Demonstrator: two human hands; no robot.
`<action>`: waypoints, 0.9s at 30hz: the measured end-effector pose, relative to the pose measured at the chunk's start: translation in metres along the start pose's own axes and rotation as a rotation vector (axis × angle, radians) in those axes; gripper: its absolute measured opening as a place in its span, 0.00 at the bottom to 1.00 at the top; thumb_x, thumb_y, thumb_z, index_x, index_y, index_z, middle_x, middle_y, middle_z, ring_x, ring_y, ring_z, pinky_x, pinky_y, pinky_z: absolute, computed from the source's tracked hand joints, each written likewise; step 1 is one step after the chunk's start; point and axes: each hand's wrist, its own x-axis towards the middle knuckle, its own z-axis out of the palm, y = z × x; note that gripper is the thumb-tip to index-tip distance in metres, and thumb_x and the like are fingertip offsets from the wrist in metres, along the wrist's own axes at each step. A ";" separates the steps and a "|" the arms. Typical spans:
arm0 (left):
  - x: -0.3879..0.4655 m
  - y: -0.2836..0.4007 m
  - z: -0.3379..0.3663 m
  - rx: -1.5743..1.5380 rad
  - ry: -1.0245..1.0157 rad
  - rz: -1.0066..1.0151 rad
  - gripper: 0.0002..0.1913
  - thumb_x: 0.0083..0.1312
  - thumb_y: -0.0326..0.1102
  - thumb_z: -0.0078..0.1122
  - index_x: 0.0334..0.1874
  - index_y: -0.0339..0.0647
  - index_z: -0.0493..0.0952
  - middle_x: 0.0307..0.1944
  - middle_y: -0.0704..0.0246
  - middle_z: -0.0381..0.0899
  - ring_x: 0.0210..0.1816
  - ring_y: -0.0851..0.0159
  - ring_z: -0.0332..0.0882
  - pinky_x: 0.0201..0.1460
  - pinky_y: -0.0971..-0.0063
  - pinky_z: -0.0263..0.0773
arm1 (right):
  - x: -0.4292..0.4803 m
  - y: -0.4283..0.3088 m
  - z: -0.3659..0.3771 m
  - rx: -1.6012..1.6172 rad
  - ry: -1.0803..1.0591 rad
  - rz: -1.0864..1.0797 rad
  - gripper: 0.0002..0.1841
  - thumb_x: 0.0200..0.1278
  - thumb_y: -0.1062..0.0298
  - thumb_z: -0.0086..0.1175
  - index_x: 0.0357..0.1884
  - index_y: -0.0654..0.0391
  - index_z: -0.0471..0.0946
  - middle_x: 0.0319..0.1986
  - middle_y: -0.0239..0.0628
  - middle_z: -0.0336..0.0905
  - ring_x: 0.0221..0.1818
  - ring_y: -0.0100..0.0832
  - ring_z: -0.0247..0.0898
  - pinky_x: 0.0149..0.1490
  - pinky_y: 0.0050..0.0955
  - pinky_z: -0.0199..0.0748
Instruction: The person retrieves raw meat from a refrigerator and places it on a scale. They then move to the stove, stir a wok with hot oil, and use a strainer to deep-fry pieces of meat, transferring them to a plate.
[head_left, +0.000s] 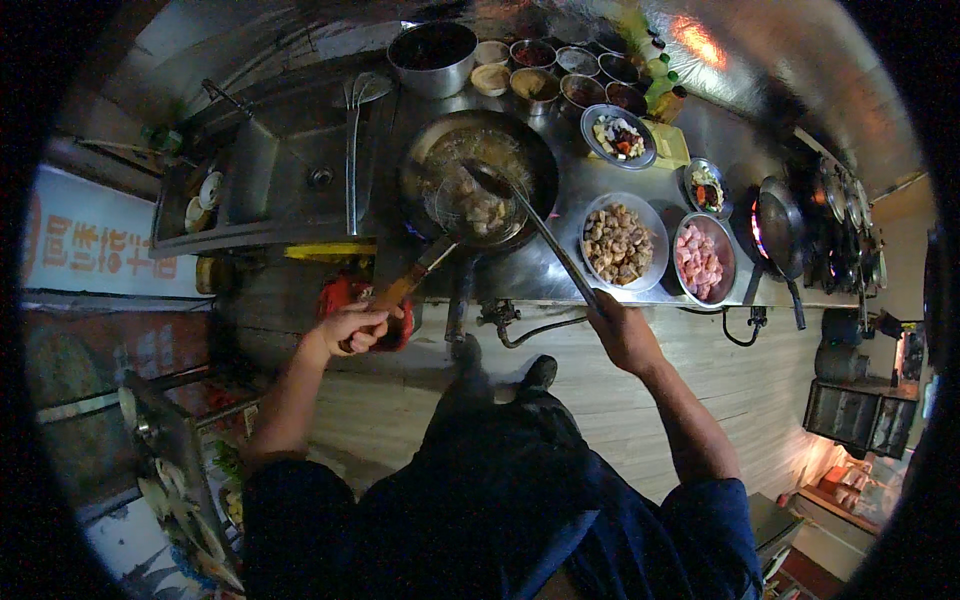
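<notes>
My left hand (355, 328) grips the wooden handle of a wire-mesh strainer (480, 214), whose basket lies in a large wok (553, 172) and holds several browned chunks of food. My right hand (616, 324) is closed around the handle end of a long metal ladle (551, 238); its dark bowl is over the strainer in the wok. Bubbling oil or broth (476, 146) fills the wok. Right of the wok stand a bowl of browned chunks (619, 244) and a metal bowl of pale pink raw meat (699, 259).
A sink (289, 180) and a long-handled utensil (352, 165) are at the left. Behind the wok stand a deep metal pot (442, 80), several seasoning bowls (535, 84) and bottles (664, 82). Plates of chopped ingredients (619, 137) sit rear right, and another pan (780, 225) is over a flame at right.
</notes>
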 end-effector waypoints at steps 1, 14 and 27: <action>0.003 -0.010 0.004 -0.050 -0.049 0.054 0.16 0.83 0.39 0.49 0.69 0.49 0.75 0.32 0.76 0.73 0.19 0.82 0.58 0.18 0.87 0.52 | -0.005 -0.002 0.003 -0.022 0.044 0.011 0.24 0.78 0.58 0.54 0.70 0.57 0.71 0.33 0.61 0.82 0.36 0.66 0.79 0.41 0.57 0.75; 0.025 -0.050 0.039 -0.150 -0.030 0.333 0.17 0.82 0.40 0.52 0.69 0.47 0.73 0.31 0.75 0.72 0.19 0.81 0.60 0.19 0.84 0.55 | -0.040 -0.021 0.038 -0.004 0.223 0.037 0.27 0.73 0.65 0.59 0.73 0.53 0.72 0.40 0.64 0.83 0.41 0.65 0.82 0.42 0.53 0.79; 0.015 -0.057 0.053 -0.262 0.001 0.354 0.15 0.83 0.39 0.51 0.67 0.47 0.76 0.32 0.76 0.74 0.20 0.81 0.62 0.19 0.84 0.56 | -0.061 -0.015 0.066 0.017 0.163 0.053 0.26 0.74 0.66 0.58 0.72 0.52 0.72 0.39 0.57 0.84 0.37 0.55 0.84 0.44 0.43 0.80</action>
